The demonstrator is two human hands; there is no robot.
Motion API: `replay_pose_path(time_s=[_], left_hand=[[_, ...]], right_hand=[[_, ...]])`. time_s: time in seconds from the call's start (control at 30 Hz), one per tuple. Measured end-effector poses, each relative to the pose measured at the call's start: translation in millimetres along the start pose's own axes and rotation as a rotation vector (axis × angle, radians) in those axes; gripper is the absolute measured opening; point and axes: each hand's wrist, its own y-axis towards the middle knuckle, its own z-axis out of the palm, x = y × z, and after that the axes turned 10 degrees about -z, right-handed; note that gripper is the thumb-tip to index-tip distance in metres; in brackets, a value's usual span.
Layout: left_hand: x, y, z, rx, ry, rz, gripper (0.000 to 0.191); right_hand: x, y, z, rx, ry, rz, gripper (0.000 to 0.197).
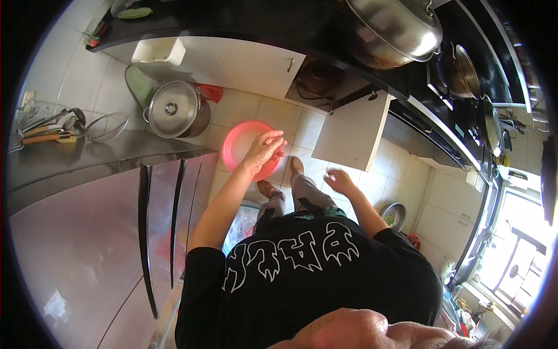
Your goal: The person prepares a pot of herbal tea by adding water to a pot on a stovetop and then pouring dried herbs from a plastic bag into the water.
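Observation:
My left hand (266, 149) is over the pink plastic basin (229, 150) on the floor; its fingers are loosely bent and apart, and nothing shows in it. My right hand (341, 181) is somewhat blurred, fingers curled, in front of the lower edge of an open white cabinet door (355, 131). Whether anything is inside its curl cannot be told. A pale surface shows within the basin, partly covered by my left hand and forearm. Beyond it on the left stands a lidded steel stockpot (172, 109).
A dark countertop (261, 26) runs across the top, bearing a large lidded steel pot (392, 26). The refrigerator (96, 244) is at left, utensils on its top. A metal bowl with greens (394, 217) lies on the floor at right. A plastic bag (239, 224) is beside my legs.

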Motion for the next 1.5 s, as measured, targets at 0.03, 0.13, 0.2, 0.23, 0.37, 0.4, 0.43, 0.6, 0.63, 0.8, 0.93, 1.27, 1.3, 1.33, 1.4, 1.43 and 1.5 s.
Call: replay_pose_path(time_s=[0.03,0.13,0.2,0.23,0.37,0.4,0.43,0.6,0.63,0.8,0.93,1.27,1.3,1.33,1.4,1.43,1.5], left_hand=[[-3,-2,0,-0.036,0.024,0.016,0.047],[1,2,-12,-0.126,0.070,0.083,0.057],[0,9,-18,-0.168,0.097,0.129,0.061],[-3,12,-20,-0.205,0.135,0.142,0.066],[12,59,-49,-0.307,0.342,0.374,0.073],[21,62,-54,-0.341,0.305,0.355,0.073],[17,63,-53,-0.361,0.270,0.334,0.074],[-17,82,-32,-0.555,0.424,0.514,0.078],[-19,87,-32,-0.584,0.415,0.591,0.079],[-25,88,-35,-0.700,0.488,0.774,0.085],[-14,85,-41,-0.770,0.516,0.821,0.091],[-22,84,-45,-0.870,0.522,0.893,0.092],[-25,83,-47,-0.876,0.520,0.887,0.092],[-28,83,-46,-0.853,0.476,0.869,0.091],[-25,83,-43,-0.873,0.370,0.786,0.077],[-21,86,-46,-0.866,0.372,0.786,0.077],[-14,90,-58,-1.074,0.504,0.769,0.069]], right_hand=[[6,29,-1,-0.194,-0.016,-0.061,0.045],[26,145,-45,-0.382,0.203,0.001,0.050],[-5,232,-62,-0.612,0.095,-0.183,0.058],[-10,268,-78,-0.640,0.056,-0.204,0.060],[-9,358,-111,-0.715,0.483,-0.457,0.062],[26,355,-112,-0.619,0.768,-0.396,0.057],[44,345,-110,-0.681,0.627,-0.418,0.045],[65,291,-56,-0.652,0.259,-0.265,0.033],[82,280,-45,-0.641,0.310,-0.230,0.031],[123,254,-20,-0.695,0.394,-0.114,0.024],[132,245,5,-0.623,0.287,-0.190,0.027],[120,247,46,-0.574,0.314,-0.109,0.027],[133,246,47,-0.529,0.776,-0.063,0.027],[145,242,45,-0.539,1.226,0.034,0.028],[151,244,55,-0.459,1.403,0.019,0.027],[156,244,59,-0.369,1.578,-0.004,0.027],[166,237,60,-0.439,0.395,-0.275,0.034]])
